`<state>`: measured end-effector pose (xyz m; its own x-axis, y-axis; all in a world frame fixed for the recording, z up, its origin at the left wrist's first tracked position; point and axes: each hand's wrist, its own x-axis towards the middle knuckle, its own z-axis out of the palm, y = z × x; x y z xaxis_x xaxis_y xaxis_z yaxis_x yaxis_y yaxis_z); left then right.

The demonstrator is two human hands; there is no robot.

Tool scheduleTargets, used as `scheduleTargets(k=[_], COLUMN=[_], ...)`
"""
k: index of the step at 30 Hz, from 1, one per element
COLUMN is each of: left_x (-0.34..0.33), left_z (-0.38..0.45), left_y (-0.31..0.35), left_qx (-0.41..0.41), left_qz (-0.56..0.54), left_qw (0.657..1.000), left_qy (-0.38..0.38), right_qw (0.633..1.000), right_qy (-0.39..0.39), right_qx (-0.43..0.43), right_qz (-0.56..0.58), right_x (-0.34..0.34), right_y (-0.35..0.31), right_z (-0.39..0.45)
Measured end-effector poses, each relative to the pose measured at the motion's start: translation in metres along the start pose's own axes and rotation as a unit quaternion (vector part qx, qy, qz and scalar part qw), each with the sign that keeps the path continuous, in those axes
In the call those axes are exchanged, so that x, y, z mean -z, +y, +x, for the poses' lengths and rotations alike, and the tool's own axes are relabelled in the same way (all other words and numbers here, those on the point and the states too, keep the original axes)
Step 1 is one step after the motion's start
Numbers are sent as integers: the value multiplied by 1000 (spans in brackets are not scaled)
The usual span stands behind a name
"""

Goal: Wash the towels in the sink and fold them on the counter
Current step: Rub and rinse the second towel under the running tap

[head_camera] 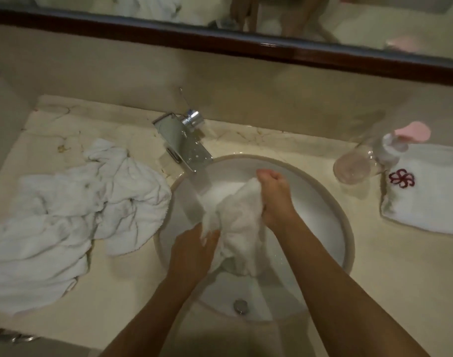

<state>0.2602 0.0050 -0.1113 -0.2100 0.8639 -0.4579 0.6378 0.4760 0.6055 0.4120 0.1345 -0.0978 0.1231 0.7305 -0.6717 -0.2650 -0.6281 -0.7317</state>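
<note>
Towel in wash: white terry towel (235, 217), limp and bunched, is held over the round white sink (346, 228), just below the spout
Right hand: right hand (274, 197) is clamped on the towel's upper fold, fingers curled into the cloth
Left hand: left hand (192, 248) is closed round the lower bunch; fingertips are buried in the fabric
Faucet: flat chrome faucet (184, 143) is seen angled over the basin; water flow is blurred, hard to make out
Waiting pile: crumpled white towels (73, 217) are heaped on the marble counter (132, 287), cut off at the left edge
Folded piece: folded white towel (426, 199) carries a dark red flower emblem; no writing can be read
Bottle: clear pump bottle (369, 158) with pink top is lying beside it
Drain: metal drain (240, 306) is visible in the bowl
</note>
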Motion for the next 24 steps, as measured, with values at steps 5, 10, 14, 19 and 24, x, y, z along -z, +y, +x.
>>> scheduleTargets(k=[5,10,14,19,24], left_x=[16,26,27,38,48], left_z=[9,11,13,10,28], left_y=[-23,-26,-29,-22,-19], left_qx=[205,249,246,11,49], left_qz=[-173,-554,-649,-23,-114], left_qw=[958,771,689,958,937], left_qy=[-101,-193,-209,-287,-328], right_qw=[977,952,928,967,985], right_qy=[-156,-182,-166,-114,-131], right_qx=[-47,-230,-329,-217,-45], right_qz=[141,90,56,75,100], right_x=[17,52,76,81,79], right_y=[-48,-18,22,4,-56], right_z=[-18,-50,-65,-58,-52])
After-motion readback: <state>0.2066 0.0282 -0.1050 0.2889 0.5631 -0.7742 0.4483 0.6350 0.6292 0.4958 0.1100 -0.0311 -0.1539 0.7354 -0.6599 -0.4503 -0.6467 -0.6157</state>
